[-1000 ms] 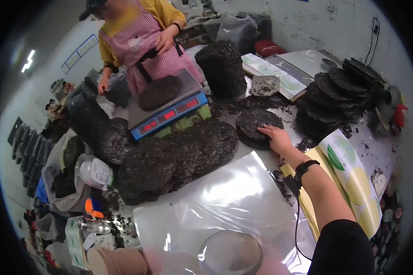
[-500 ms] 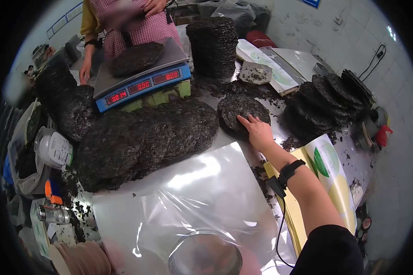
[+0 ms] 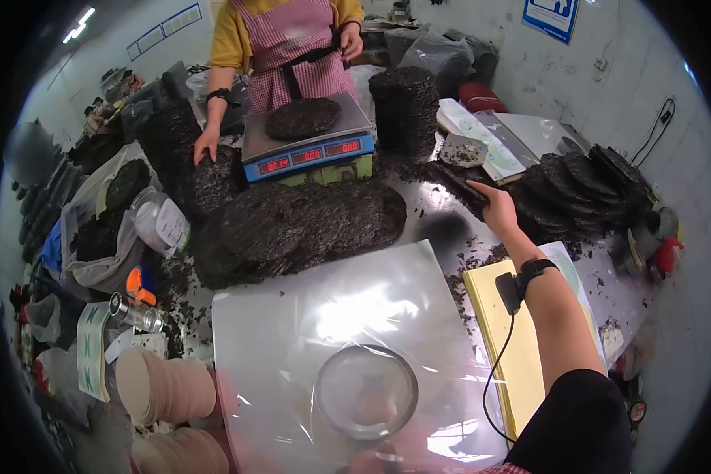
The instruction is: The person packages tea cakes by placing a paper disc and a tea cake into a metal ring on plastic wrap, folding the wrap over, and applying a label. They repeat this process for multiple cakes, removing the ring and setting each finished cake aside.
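Note:
My right hand (image 3: 499, 210) reaches forward from the right, its fingers on a dark, round, flaky cake (image 3: 455, 186) that looks like pressed dried seaweed. The cake is tipped nearly edge-on, so only a thin side shows, and a dark round shadow falls on the metal table just in front of it. Right of the hand leans a fanned row of similar cakes (image 3: 573, 189). Left of it, overlapping cakes (image 3: 308, 225) lie in a long pile. My left hand is out of view.
A blue scale (image 3: 308, 156) bears one cake (image 3: 302, 118). Behind it stands a person in a checked apron (image 3: 296, 39), one hand (image 3: 206, 145) at a dark stack. Clear plastic sheets (image 3: 292, 340) with a round ring (image 3: 367, 393) lie in front, beside yellow paper (image 3: 498, 316).
My right hand has lifted the cake from flat on the table and tilted it, moving away and rightward. The other person's hand has moved to the stack beside the scale. The view has shifted.

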`<state>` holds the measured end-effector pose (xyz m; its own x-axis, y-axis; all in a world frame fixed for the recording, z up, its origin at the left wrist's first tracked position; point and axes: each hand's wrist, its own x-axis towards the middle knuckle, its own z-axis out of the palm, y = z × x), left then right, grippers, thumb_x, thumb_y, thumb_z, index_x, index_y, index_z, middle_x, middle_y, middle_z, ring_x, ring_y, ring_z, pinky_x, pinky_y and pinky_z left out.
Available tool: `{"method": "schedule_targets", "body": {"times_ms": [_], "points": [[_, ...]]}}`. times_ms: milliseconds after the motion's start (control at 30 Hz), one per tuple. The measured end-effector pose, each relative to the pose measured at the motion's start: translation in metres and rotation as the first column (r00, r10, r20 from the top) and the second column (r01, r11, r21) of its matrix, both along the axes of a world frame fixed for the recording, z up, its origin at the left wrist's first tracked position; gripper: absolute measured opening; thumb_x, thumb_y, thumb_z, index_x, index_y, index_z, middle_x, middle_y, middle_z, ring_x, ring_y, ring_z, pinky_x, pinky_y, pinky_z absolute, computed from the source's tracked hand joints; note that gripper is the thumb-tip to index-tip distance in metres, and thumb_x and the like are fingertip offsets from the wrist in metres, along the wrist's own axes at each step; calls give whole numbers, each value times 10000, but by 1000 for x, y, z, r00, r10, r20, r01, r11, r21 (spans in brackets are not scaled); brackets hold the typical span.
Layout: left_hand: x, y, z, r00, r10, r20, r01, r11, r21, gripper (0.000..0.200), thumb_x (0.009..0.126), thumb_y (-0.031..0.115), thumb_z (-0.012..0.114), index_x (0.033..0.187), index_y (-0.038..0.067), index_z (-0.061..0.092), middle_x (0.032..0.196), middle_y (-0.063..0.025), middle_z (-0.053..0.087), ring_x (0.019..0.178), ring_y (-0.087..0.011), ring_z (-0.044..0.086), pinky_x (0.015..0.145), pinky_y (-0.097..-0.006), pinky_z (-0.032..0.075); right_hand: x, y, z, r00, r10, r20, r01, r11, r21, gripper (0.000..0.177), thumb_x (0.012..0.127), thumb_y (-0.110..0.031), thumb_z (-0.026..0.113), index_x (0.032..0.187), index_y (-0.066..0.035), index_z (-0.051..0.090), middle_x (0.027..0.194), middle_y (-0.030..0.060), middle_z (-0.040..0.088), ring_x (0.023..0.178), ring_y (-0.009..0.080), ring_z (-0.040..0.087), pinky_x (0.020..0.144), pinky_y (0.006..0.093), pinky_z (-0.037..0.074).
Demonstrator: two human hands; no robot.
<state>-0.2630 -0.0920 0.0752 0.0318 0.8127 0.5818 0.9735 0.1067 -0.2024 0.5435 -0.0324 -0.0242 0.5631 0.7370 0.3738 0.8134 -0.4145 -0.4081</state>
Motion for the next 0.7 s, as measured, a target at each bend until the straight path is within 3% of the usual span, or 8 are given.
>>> {"method": "schedule_targets", "body": {"times_ms": [200, 333, 433, 533, 567, 600, 633, 700], "points": [[2, -26, 18, 997, 65, -28, -67, 995, -77, 373, 1076, 226, 493, 1338, 1, 634, 1189, -162, 723, 1005, -315, 710, 831, -401, 565, 12, -32, -35, 952, 106, -288, -108, 994, 9, 571, 740, 132, 505, 1232, -79, 703, 1032, 215, 740, 1019, 254, 708, 946, 346, 507], [1, -34, 21, 987, -100, 123, 93, 994, 60, 367, 1065, 227, 516, 1305, -13, 655, 1178, -187, 720, 996, -338, 707, 850, -415, 567, -9, -50, -30, 968, -18, -251, 75, 973, 217, 633, 733, 173, 482, 1253, -108, 712, 1201, 196, 717, 1198, 259, 663, 1043, 344, 468], [8, -38, 23, 982, -183, 45, 172, 967, 189, 381, 1039, 251, 572, 1290, -23, 657, 1149, -209, 718, 993, -376, 693, 856, -459, 557, 0, -55, -15, 960, 184, -211, -55, 863, 501, 720, 665, 211, 427, 1267, -77, 698, 1262, 179, 700, 1251, 284, 633, 1079, 318, 432], [54, -30, 6, 806, -478, 350, 389, 872, 297, 494, 1047, 294, 503, 1323, -109, 576, 1315, -241, 634, 1210, -372, 627, 1047, -427, 479, -50, -63, 36, 908, 325, -266, -123, 812, 571, 635, 766, 223, 458, 1322, -15, 653, 1237, 94, 715, 1176, 136, 608, 1026, 260, 442], [80, -31, 1, 761, -609, 221, 566, 791, 233, 488, 1088, 270, 405, 1374, -101, 545, 1332, -240, 627, 1242, -372, 612, 1075, -443, 459, -82, -71, 57, 892, 331, -308, -98, 807, 583, 617, 770, 223, 462, 1319, 8, 643, 1249, 95, 704, 1179, 147, 611, 1030, 270, 442], [108, -20, -32, 439, -815, 378, 737, 568, 368, 318, 1002, 130, 544, 1199, -106, 625, 1234, -231, 674, 1081, -383, 684, 935, -525, 549, -119, -80, 79, 879, 331, -343, -69, 801, 595, 599, 773, 223, 465, 1315, 32, 634, 1260, 95, 692, 1182, 157, 614, 1033, 279, 442], [150, -21, -34, 552, -801, 230, 776, 595, 210, 303, 966, 99, 589, 1211, -73, 636, 1246, -223, 670, 1078, -372, 689, 955, -515, 543, -143, -88, 83, 861, 378, -341, -84, 767, 636, 618, 764, 229, 449, 1311, 19, 646, 1258, 106, 698, 1191, 163, 615, 1044, 278, 436], [221, -18, -63, 381, -917, 119, 895, 398, 201, 348, 947, 109, 601, 1276, 3, 641, 1291, -110, 670, 1205, -278, 636, 1046, -419, 500, -208, -111, 100, 858, 446, -255, -180, 726, 664, 644, 739, 229, 442, 1297, 0, 668, 1269, 141, 698, 1211, 195, 623, 1066, 289, 426]]}}
